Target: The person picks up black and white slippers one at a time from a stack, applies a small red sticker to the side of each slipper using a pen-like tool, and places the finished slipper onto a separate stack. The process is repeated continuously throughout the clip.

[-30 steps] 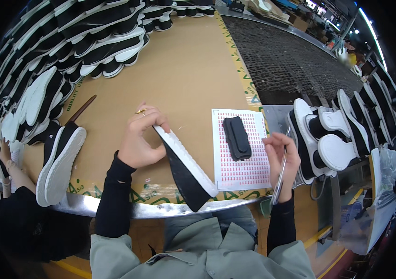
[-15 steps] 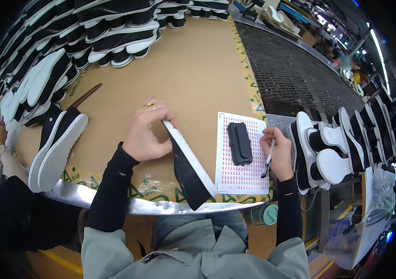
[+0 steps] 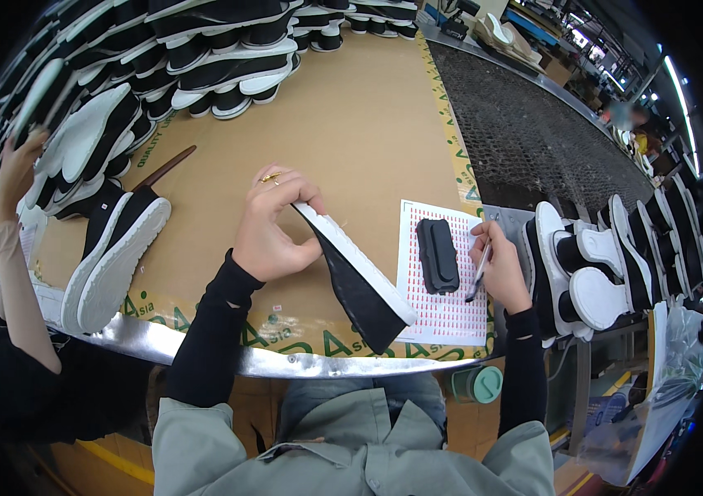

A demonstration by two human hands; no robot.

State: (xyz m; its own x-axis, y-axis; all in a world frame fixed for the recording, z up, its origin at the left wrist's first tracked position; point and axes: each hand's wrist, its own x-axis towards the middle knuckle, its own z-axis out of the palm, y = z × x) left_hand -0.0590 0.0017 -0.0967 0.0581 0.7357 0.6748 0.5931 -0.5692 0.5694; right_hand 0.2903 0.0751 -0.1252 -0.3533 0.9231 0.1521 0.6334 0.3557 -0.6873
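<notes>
My left hand (image 3: pixel 275 230) pinches one end of a shoe sole (image 3: pixel 365 291), black wedge-shaped on one side with a white strip along the other. The sole is tilted, its wide end near the table's front edge and overlapping a corner of a white sheet (image 3: pixel 449 321) printed with rows of small red marks. Over the sheet's right edge, my right hand (image 3: pixel 502 266) grips a slim, pen-like tool (image 3: pixel 481 271), its dark tip pointing down at the sheet. A black oblong block (image 3: pixel 437 256) lies on the sheet between both hands.
Stacked black-and-white soles (image 3: pixel 228 58) fill the far left; more soles (image 3: pixel 599 273) stand at the right. Two soles (image 3: pixel 124 264) and a brown-handled tool (image 3: pixel 166 165) lie at the left. A co-worker's hand (image 3: pixel 17 169) is beyond them. Dark mesh (image 3: pixel 525 116) runs along the right.
In my left hand the sole has swung slightly up and to the right, toward the sheet. The co-worker's arm at the left has risen toward the stacked soles. The whole view has shifted slightly.
</notes>
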